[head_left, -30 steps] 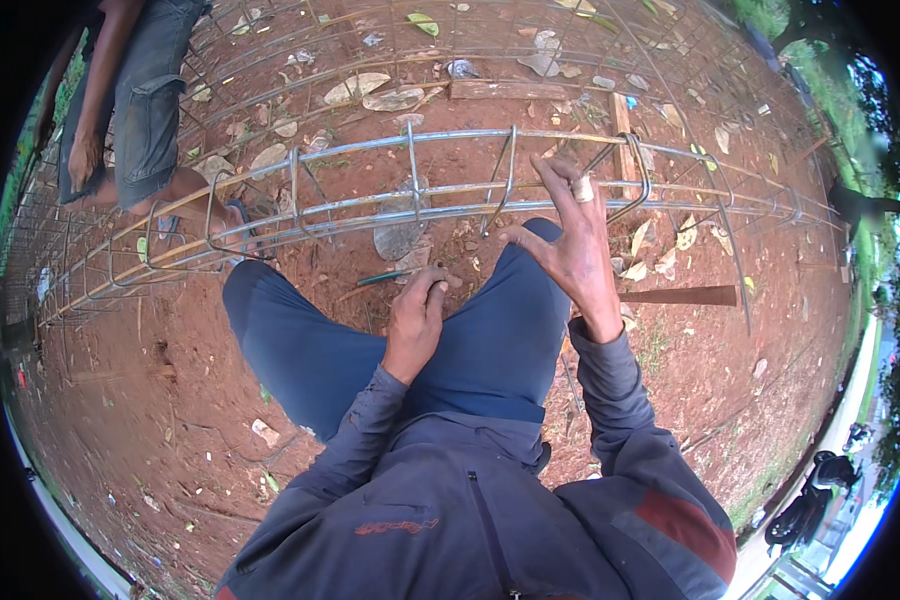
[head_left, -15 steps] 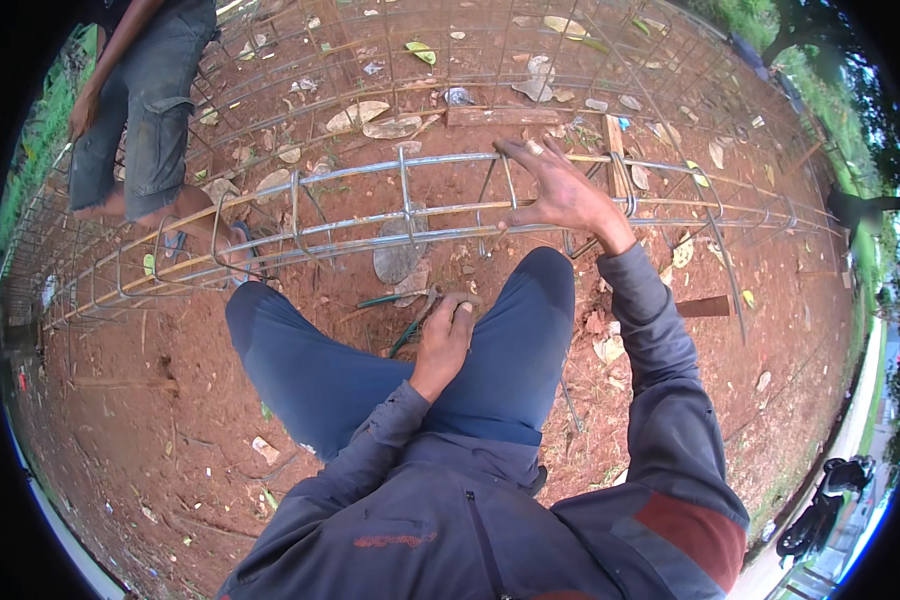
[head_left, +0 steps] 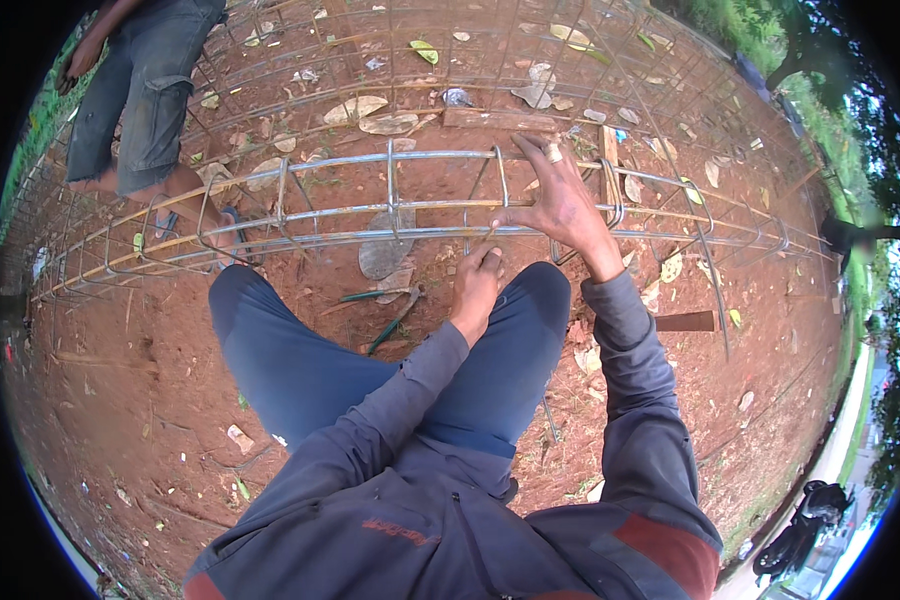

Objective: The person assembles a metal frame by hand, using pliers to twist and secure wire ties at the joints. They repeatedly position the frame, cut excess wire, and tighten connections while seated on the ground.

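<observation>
A long steel rebar cage (head_left: 420,207), made of lengthwise bars with square stirrups, crosses in front of my knees. My right hand (head_left: 566,205) lies over its bars with thumb and fingers spread, just right of a stirrup (head_left: 503,176). A pale band circles one of its fingers. My left hand (head_left: 478,285) is raised to the near lower bar, its fingers closed in a pinch. What they hold, if anything, is too small to make out. Green-handled pincers (head_left: 398,318) lie with handles apart on the soil between my knees.
Another person's legs in cargo shorts (head_left: 150,125) stand at the far left, beside the cage. Beyond it spreads more steel mesh (head_left: 320,60) over red soil with dry leaves. A wooden piece (head_left: 686,321) lies right of my right sleeve. A motorcycle (head_left: 805,530) stands at lower right.
My left hand has risen from beside the pincers to the cage's near bar, uncovering the pincers. My right hand has shifted slightly right, away from the stirrup. The other person's hand has lifted.
</observation>
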Demonstrator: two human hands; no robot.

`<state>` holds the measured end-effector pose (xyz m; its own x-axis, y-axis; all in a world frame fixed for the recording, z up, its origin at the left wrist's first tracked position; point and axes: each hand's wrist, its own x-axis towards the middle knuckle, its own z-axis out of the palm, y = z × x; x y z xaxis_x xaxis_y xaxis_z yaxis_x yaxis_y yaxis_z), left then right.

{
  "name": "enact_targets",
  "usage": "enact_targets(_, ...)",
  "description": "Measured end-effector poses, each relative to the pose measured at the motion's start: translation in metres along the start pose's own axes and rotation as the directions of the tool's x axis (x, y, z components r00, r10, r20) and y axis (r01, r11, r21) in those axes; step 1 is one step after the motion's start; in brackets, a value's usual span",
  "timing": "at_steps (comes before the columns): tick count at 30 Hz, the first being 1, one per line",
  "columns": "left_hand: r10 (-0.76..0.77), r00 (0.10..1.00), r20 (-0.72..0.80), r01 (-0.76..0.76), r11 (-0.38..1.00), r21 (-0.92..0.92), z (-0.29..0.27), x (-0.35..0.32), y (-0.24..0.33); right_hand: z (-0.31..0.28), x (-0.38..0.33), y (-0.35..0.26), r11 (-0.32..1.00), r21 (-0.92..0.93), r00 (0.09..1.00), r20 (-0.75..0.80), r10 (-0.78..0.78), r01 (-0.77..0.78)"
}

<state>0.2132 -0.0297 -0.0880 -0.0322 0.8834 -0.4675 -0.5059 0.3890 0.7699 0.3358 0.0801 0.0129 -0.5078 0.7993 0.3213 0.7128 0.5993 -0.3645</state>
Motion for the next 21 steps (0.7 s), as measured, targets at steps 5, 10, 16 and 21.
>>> enact_targets(5, 0.041, 0.999, 0.026, -0.040, 0.998, -0.055, 0.010, 0.004, 0.004, 0.010, -0.021, -0.004, 0.994, 0.036, 0.983, -0.147, 0.108, -0.104)
enact_targets(10, 0.062, 0.998, 0.015, -0.060, 0.994, -0.088, 0.015, 0.004, 0.003, 0.018, -0.027, -0.005, 0.985, 0.083, 0.977, -0.136, 0.164, -0.154)
enact_targets(16, 0.212, 0.977, 0.007, -0.207, 0.947, 0.246, -0.001, -0.009, 0.017, 0.028, -0.031, -0.021, 0.992, 0.102, 0.970, -0.221, 0.097, -0.076)
enact_targets(21, 0.680, 0.619, 0.393, -0.683, 0.219, 0.697, -0.015, -0.028, 0.057, 0.030, -0.039, -0.007, 0.989, 0.092, 0.925, -0.372, -0.075, 0.118)
